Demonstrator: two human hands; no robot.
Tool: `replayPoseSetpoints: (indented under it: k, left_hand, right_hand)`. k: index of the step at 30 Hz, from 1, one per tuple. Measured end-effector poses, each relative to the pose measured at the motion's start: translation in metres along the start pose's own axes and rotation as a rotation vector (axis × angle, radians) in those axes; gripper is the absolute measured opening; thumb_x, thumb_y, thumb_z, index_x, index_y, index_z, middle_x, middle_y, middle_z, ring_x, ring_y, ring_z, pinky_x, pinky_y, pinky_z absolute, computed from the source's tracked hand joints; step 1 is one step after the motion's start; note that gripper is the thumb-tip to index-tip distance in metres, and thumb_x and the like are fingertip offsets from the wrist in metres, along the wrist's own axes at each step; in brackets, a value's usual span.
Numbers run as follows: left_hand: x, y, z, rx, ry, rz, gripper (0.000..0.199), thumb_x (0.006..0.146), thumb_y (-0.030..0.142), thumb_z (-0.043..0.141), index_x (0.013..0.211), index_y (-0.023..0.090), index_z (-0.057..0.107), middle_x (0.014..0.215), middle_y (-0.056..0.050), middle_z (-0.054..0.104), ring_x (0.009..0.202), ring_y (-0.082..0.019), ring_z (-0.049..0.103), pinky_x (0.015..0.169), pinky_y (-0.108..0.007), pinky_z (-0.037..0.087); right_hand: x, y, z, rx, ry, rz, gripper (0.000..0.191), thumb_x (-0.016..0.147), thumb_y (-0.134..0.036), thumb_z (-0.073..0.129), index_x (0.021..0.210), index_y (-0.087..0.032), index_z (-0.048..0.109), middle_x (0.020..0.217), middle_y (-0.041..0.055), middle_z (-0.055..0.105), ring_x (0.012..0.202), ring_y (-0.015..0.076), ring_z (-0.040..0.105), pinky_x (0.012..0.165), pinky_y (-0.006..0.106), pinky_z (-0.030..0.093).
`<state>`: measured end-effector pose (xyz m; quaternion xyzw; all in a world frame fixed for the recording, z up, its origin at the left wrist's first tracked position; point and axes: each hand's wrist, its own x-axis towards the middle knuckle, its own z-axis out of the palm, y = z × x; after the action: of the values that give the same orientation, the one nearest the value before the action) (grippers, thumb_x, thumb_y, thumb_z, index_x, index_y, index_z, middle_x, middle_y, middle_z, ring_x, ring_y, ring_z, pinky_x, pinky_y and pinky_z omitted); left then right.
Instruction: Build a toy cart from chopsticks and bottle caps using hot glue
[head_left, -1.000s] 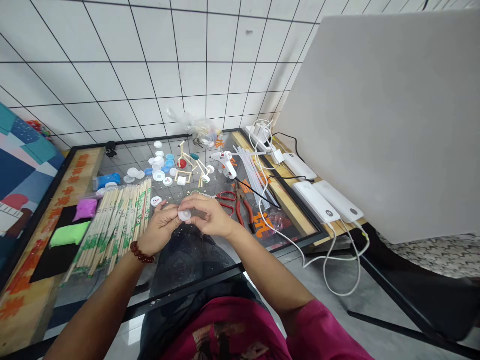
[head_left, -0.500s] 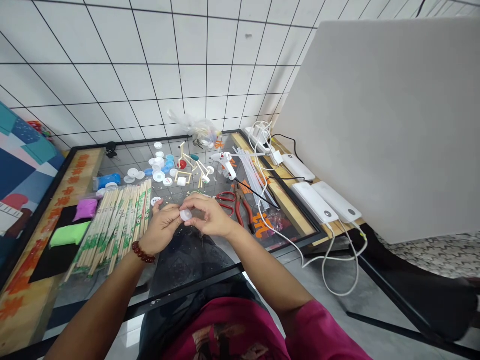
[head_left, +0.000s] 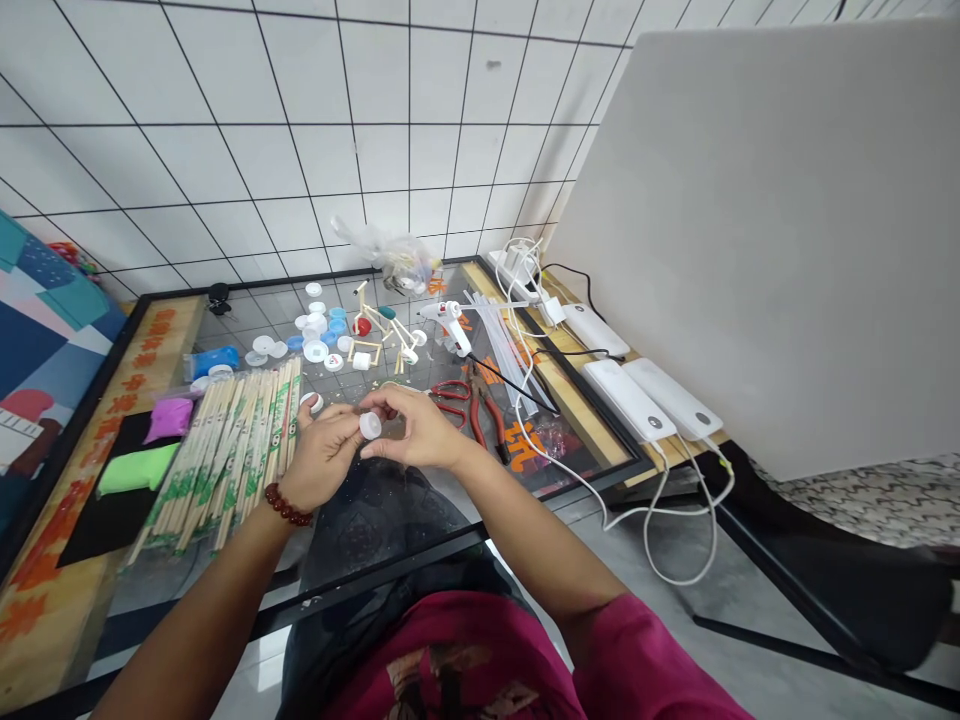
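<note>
A small translucent white bottle cap point(head_left: 370, 425) is held up above the glass tabletop, in front of my body. My left hand point(head_left: 330, 442) pinches its left side between thumb and fingers. Around the cap's right side curves my right hand point(head_left: 411, 425), with its fingers at the top edge and its thumb just below. Whether that thumb touches the cap is hard to tell. Another white cap point(head_left: 311, 402) shows behind my left hand. Just beyond my right hand lie red-handled scissors point(head_left: 450, 392) and red-handled pliers point(head_left: 487, 412).
Bundled wrapped chopsticks point(head_left: 225, 450) lie left, beside purple clay point(head_left: 169, 420) and green clay point(head_left: 139, 467). Farther back are loose caps point(head_left: 315, 350), a small stick frame point(head_left: 365, 352) and a glue gun point(head_left: 450, 325). Glue sticks point(head_left: 506, 350), cables and white power banks point(head_left: 628, 400) lie right.
My right thumb has shifted down and left, slightly away from the cap. The cap stays in my left hand, turned a little. The view has moved slightly.
</note>
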<state>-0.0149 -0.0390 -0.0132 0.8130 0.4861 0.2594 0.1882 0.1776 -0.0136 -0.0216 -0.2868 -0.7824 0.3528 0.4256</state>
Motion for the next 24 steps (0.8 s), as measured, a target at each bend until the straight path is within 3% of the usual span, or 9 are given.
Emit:
replayPoseSetpoints:
  k: [5, 10, 17, 21, 24]
  left_hand:
    - [0.0, -0.005, -0.001, -0.015, -0.034, 0.029, 0.033, 0.095, 0.032, 0.041, 0.076, 0.025, 0.067, 0.088, -0.003, 0.072, 0.095, -0.023, 0.063, 0.119, -0.054, 0.008]
    - [0.001, -0.006, -0.002, -0.015, -0.047, 0.012, 0.035, 0.096, 0.034, 0.041, 0.077, 0.025, 0.068, 0.089, -0.003, 0.071, 0.095, -0.022, 0.063, 0.119, -0.053, 0.008]
    - [0.0, 0.0, 0.002, 0.101, -0.038, -0.01, 0.032, 0.095, 0.032, 0.043, 0.077, 0.026, 0.068, 0.087, -0.003, 0.074, 0.102, -0.024, 0.063, 0.119, -0.057, 0.003]
    - [-0.001, -0.004, 0.002, 0.202, 0.028, 0.0, 0.018, 0.089, 0.039, 0.058, 0.096, 0.029, 0.071, 0.106, -0.007, 0.075, 0.114, -0.03, 0.06, 0.117, -0.062, -0.005]
    - [-0.002, -0.009, -0.007, 0.19, 0.017, -0.02, 0.046, 0.078, 0.048, 0.071, 0.12, 0.029, 0.065, 0.127, -0.01, 0.067, 0.122, -0.034, 0.056, 0.118, -0.062, 0.0]
  right_hand:
    - [0.0, 0.002, 0.003, 0.025, -0.014, -0.042, 0.026, 0.08, -0.033, 0.077, 0.099, -0.018, 0.067, 0.097, 0.0051, 0.067, 0.09, 0.0183, 0.063, 0.084, 0.03, 0.05]
    - [0.0, 0.005, 0.004, 0.045, -0.009, -0.08, 0.024, 0.079, -0.028, 0.076, 0.1, -0.019, 0.066, 0.102, 0.0057, 0.067, 0.095, 0.0186, 0.064, 0.088, 0.031, 0.05]
    - [-0.001, 0.007, 0.001, -0.027, -0.029, 0.041, 0.029, 0.071, -0.018, 0.078, 0.096, -0.018, 0.065, 0.093, 0.0015, 0.065, 0.085, 0.0154, 0.061, 0.08, 0.027, 0.048]
    - [-0.001, 0.014, -0.004, -0.158, -0.071, 0.136, 0.029, 0.067, -0.015, 0.081, 0.091, -0.017, 0.065, 0.084, -0.0015, 0.065, 0.079, 0.0145, 0.06, 0.075, 0.025, 0.044]
    - [-0.002, 0.019, -0.008, -0.244, -0.09, 0.184, 0.029, 0.065, -0.014, 0.082, 0.089, -0.017, 0.066, 0.08, -0.0024, 0.065, 0.075, 0.014, 0.059, 0.073, 0.024, 0.042]
